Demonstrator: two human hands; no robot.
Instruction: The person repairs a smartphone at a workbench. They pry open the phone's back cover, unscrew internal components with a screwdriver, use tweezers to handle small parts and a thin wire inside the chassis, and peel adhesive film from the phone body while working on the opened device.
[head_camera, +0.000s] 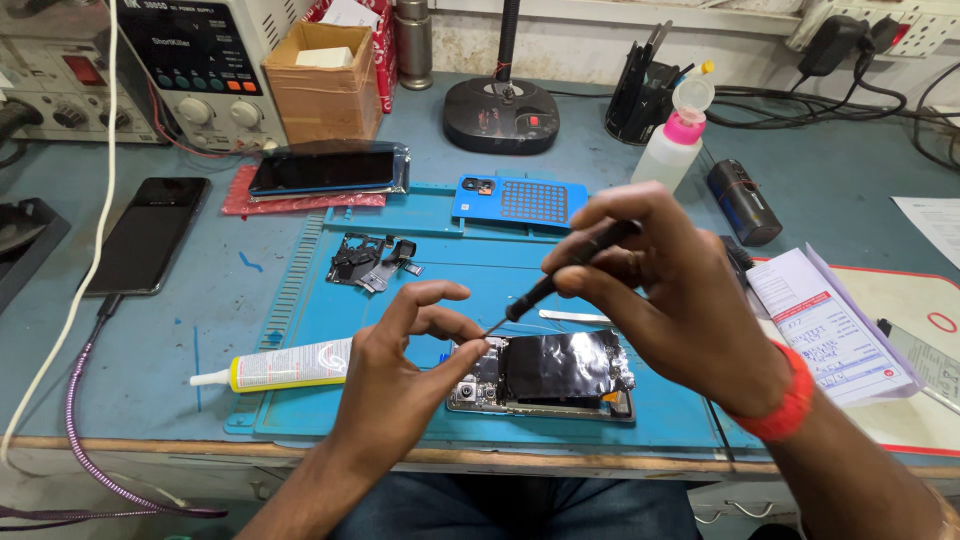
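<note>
**Screwdriver tip at the top end of an opened phone**

The opened phone (545, 375) lies flat on the blue work mat (300, 300), close to the front edge of the table. Its long axis runs left to right, almost parallel to that edge. The camera end points to the left, where a small round lens shows. The back cover is off: a black shiny film covers the middle part, and silver foil with metal parts shows around it.

The right hand (680, 300) is closed around a thin black screwdriver (560, 275). The tool slants from upper right down to lower left, and its tip meets the left end of the phone. The left hand (400, 370) is half closed, thumb and fingers curled; the fingertips rest at the same left end, just beside the tip. If they pinch something small, I cannot tell.

A glue tube (280, 365) lies left of the phone, nozzle pointing left.
</note>
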